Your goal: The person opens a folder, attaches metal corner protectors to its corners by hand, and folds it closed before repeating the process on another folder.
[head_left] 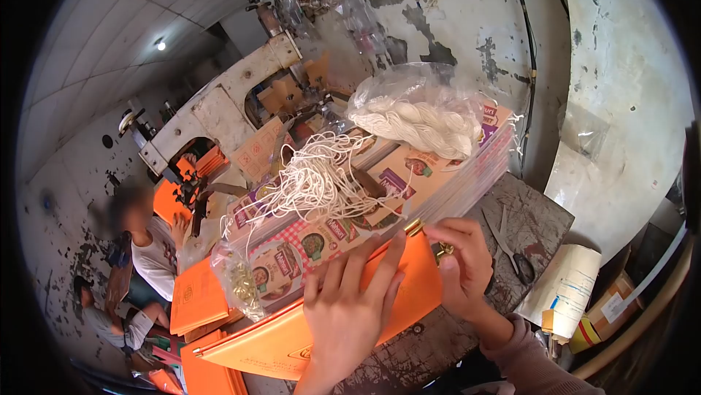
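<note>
"How are the hands placed?"

"The left hand is laid, fingers extended, over the orange folder, by whose upper edge a brass piece is seen. The right hand is half curled, with more brass pinched by thumb and fingers."

"And beyond?"

"White cords are heaped on a printed stack behind the folder; scissors are seen on the worktable."

The left hand rests on an orange folder.
</note>
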A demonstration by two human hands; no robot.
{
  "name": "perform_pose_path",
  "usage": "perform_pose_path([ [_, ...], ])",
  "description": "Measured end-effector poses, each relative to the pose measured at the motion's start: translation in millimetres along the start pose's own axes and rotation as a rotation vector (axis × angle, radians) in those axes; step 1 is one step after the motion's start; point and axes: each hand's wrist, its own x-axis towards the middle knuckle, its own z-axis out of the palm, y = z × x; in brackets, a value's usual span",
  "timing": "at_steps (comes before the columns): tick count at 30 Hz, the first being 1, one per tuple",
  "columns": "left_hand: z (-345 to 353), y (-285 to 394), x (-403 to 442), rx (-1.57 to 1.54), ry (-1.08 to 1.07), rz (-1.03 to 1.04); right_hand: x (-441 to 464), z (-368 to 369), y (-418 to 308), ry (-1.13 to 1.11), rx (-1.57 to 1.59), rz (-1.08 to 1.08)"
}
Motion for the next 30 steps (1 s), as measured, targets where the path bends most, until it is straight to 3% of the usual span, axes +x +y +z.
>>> perform_pose_path([
  [12, -5.8, -0.6, 1.3, 0.106, -0.051, 0.032, 3.9, -4.0, -0.7, -0.038, -0.111, 0.046],
  [20, -2.3, 5.1, 0.4, 0.081, -0.029, -0.052, 16.0, -6.1, -5.7, -0.071, 0.182, 0.264],
  [23, -4.0, 6.0, -1.2, 0.037, -0.116, -0.033, 19.3, -7.5, -6.3, -0.086, 0.241, 0.305],
  [26, 14.0, 3.9, -5.6, -0.088, 0.173, 0.018, 21.4, -11.0, -11.8, -0.081, 0.341, 0.395],
  [28, 12.6, 14.7, -6.6, 0.04, 0.075, -0.13, 21.5, -12.5, -11.9, -0.087, 0.317, 0.391],
  [30, 10.1, 16.5, -2.9, 0.072, 0.079, -0.109, 22.9, -14.0, -10.6, -0.092, 0.296, 0.383],
])
